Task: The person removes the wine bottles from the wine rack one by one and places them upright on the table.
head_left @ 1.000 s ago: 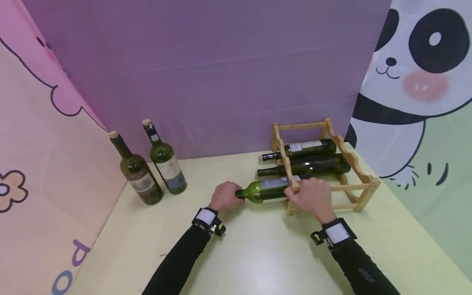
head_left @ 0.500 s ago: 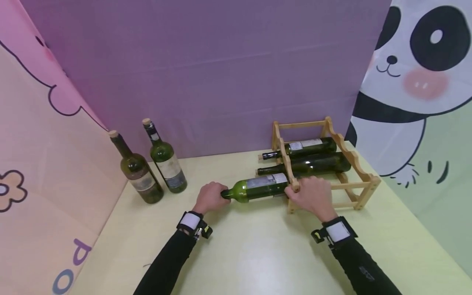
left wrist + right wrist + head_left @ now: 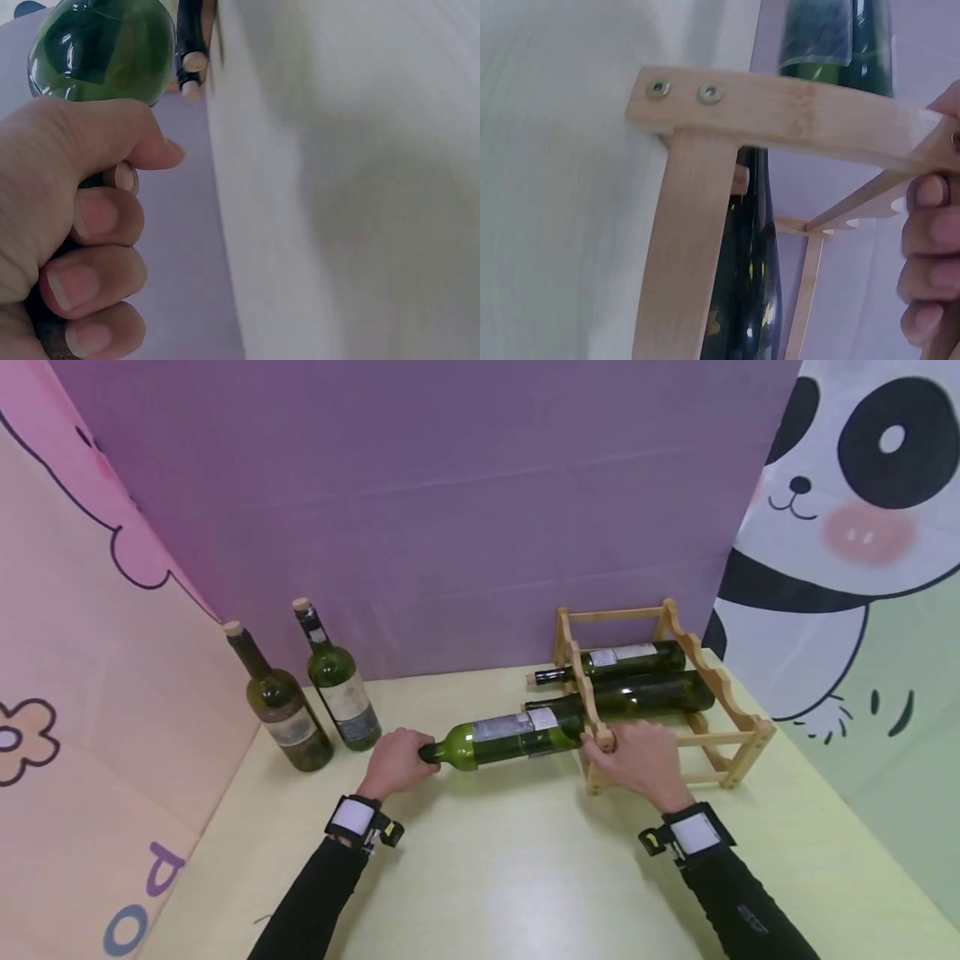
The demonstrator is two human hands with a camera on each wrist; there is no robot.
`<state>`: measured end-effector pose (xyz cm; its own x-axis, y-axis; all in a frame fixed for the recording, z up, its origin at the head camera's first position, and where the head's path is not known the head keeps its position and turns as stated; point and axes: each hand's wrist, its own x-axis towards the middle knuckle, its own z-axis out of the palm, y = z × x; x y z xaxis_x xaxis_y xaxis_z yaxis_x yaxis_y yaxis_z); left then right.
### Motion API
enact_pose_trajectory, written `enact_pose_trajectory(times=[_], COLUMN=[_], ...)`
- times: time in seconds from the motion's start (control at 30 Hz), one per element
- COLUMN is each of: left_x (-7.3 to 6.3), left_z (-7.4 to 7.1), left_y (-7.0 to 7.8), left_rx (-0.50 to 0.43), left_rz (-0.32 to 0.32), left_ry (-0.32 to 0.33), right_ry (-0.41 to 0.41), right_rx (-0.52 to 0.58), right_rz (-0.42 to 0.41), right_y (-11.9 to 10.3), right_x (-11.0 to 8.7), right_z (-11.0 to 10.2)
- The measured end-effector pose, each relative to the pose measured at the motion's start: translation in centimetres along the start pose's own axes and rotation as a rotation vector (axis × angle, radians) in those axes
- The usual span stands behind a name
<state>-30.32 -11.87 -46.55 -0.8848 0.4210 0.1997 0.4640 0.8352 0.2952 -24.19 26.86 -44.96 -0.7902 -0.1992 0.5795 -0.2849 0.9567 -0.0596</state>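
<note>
My left hand [image 3: 397, 763] grips a green wine bottle [image 3: 491, 743] by its neck, fingers curled round it in the left wrist view. The bottle lies nearly level, its base end close to the front left corner of the wooden wine rack [image 3: 723, 740]. With my right hand [image 3: 640, 758] I hold that corner; in the right wrist view its fingers [image 3: 934, 238] wrap a wooden bar. Two more bottles lie in the rack: a labelled bottle [image 3: 630, 657] at the back and a dark bottle [image 3: 652, 693] in front of it.
Two corked wine bottles stand upright at the table's back left: one bottle [image 3: 288, 718] by the side wall, another bottle [image 3: 343, 697] to its right. A purple backdrop [image 3: 450, 527] rises behind the pale table [image 3: 480, 877], with printed walls on both sides.
My left hand has moved left, drawing the bottle leftward out of the rack's front. My right hand keeps its hold on the rack, which stays in place.
</note>
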Motion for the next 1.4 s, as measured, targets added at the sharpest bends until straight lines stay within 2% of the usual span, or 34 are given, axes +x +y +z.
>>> enact_pose_trajectory(times=[0.17, 0.4, 0.57, 0.7, 0.9, 1.07, 1.4], left_x=[-1.2, -2.4, -2.8, -3.1, -3.6, -4.0, -4.8], left_z=[-2.0, -3.8, -5.0, -5.8, -6.8, -7.3, -8.3], left_y=[-0.4, 0.0, 0.5, 0.9, 1.6, 2.2, 3.3], left_rx=[0.034, 0.044, 0.062, 0.076, 0.094, 0.089, 0.087], left_rz=[0.003, 0.054, 0.077, 0.102, 0.128, 0.130, 0.130], left_ry=[0.036, 0.093, 0.132, 0.151, 0.167, 0.183, 0.178], right_ry=[0.071, 0.044, -0.003, -0.014, -0.015, -0.094, -0.230], right_rx=[0.089, 0.248, 0.303, 0.353, 0.340, 0.349, 0.239], right_rz=[-0.083, -0.016, -0.019, -0.052, -0.153, -0.212, -0.298], right_y=[0.3, 0.2, -0.4, -1.5, -3.8, -6.1, -8.8], right_x=[0.1, 0.0, 0.2, 0.7, 2.2, 3.4, 5.2], right_z=[0.1, -1.0, -2.0, -3.0, -4.7, -5.5, -4.6])
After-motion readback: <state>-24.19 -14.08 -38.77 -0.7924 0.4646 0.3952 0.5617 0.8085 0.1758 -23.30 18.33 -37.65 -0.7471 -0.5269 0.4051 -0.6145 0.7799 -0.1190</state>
